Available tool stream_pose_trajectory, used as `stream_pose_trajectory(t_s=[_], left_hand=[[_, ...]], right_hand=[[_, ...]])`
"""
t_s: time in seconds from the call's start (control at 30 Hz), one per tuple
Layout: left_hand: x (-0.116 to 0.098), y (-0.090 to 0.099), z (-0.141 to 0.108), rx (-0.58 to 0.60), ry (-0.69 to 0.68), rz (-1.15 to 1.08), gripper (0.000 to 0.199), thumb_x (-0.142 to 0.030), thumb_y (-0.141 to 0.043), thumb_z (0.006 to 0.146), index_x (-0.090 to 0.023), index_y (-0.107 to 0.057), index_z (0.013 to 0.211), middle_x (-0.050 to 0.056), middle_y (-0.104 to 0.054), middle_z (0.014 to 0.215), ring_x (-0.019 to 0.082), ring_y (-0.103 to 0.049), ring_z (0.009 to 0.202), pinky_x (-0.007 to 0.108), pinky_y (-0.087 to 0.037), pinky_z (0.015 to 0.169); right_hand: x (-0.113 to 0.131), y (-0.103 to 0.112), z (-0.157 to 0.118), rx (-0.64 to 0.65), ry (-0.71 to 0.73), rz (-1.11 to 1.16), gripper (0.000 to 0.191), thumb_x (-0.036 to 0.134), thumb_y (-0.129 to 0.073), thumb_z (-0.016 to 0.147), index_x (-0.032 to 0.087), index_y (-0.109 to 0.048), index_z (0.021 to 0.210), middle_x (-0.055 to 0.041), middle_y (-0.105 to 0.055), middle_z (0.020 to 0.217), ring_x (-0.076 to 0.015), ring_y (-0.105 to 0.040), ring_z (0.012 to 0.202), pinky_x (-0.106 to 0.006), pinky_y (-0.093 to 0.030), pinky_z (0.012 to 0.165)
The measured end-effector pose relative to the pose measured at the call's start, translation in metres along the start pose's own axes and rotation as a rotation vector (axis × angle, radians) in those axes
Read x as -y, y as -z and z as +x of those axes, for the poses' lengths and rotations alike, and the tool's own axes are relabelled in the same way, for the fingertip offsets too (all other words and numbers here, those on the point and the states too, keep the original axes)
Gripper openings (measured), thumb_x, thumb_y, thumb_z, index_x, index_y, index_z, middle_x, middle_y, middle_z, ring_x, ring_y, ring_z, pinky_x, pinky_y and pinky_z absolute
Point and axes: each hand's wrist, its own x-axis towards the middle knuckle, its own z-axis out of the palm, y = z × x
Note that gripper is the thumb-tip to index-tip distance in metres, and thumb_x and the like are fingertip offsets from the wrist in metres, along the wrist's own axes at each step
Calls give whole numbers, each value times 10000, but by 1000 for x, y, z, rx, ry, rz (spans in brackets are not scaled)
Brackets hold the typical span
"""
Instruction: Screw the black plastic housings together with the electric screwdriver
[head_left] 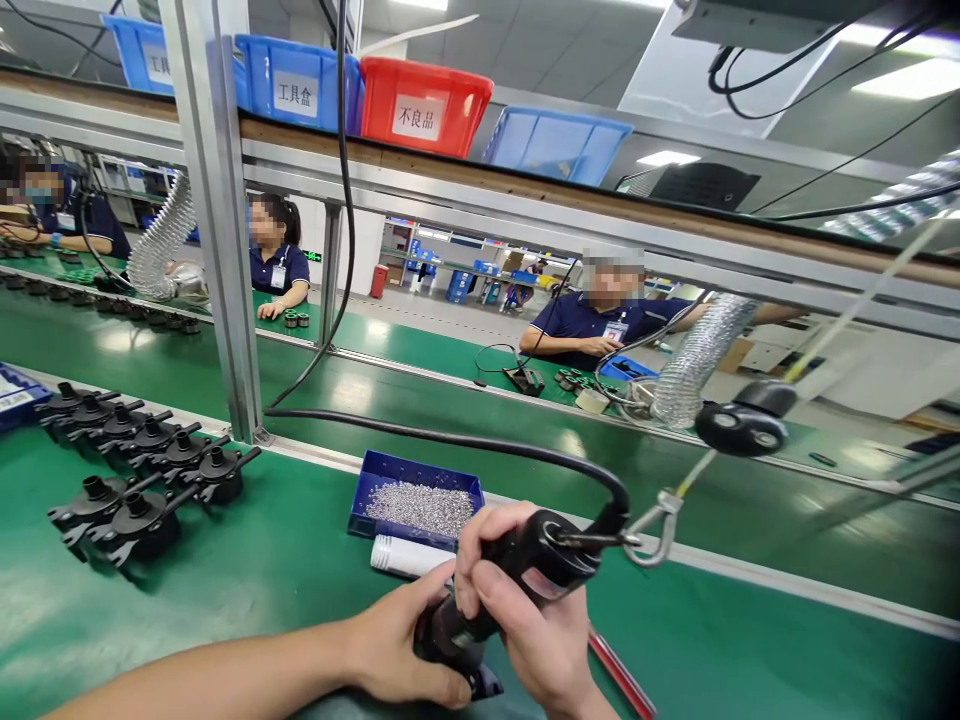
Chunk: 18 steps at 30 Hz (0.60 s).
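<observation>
My right hand [551,640] is wrapped around the barrel of a black power driver [574,565], which slants down toward me over the green bench [300,590]. My left hand [397,640] curls low around a dark part [489,684], thumb nearest me; its far fingertips are hidden, so I cannot tell how tightly they press.

The driver looks stiff, smooth and fairly heavy, though a hook [664,530] and a cord [699,470] at its top probably carry some weight. The thick middle of the barrel seems the surest hold. The dark part looks like light, rigid plastic, best steadied by its sides (its slim edges might chip).

Just beyond my hands are a white tube [401,556] and a blue tray [358,515] of tiny shiny pieces, both easily knocked. A black cable [480,447] arches behind the tray and could snag. A red strip [622,672] lies beside my right wrist. Well to the left sit rows of black housings [139,515].
</observation>
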Motion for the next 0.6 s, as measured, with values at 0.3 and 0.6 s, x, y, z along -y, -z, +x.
stream_pose_trajectory(t_s=[0.3,0.6], left_hand=[[17,-5,6,18,-47,163,1068,-211,-955,531,-213,-554,1522,47,-712,1282,306,-678,1111,420,-589,1010],[8,-8,8,28,18,70,878,-205,-946,533,-184,-637,1355,12,-717,1110,274,-668,1026,403,-589,974]], right_hand=[[3,17,9,361,-28,25,272,427,-840,946,259,-635,1005,3,-678,758,-141,-552,527,-302,-511,530],[-11,12,0,118,46,-37,171,343,-789,993,255,-646,1023,25,-640,762,-114,-530,508,-254,-454,501]])
